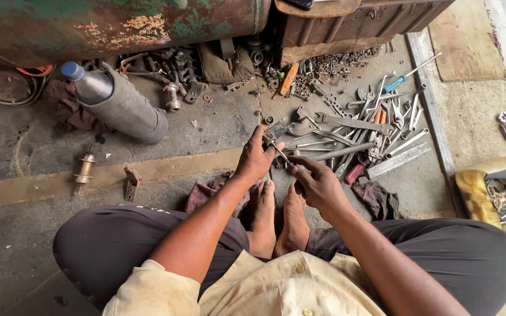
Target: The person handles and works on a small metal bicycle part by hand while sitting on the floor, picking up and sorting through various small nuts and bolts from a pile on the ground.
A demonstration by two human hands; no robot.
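Note:
I sit cross-legged on a concrete floor with my bare feet (277,216) together in front of me. My left hand (255,158) grips a small grey metal part (275,131) between thumb and fingers. My right hand (317,181) holds a thin metal tool (282,155) whose tip reaches up to that part. Both hands hover just above my toes, close together.
A heap of spanners, pliers and screwdrivers (370,129) lies to the right. A grey cylinder with a blue cap (115,102) lies at the left. A rusty green tank (118,26) stands behind. A yellow bag of tools (499,190) sits far right. Nuts and rags lie scattered.

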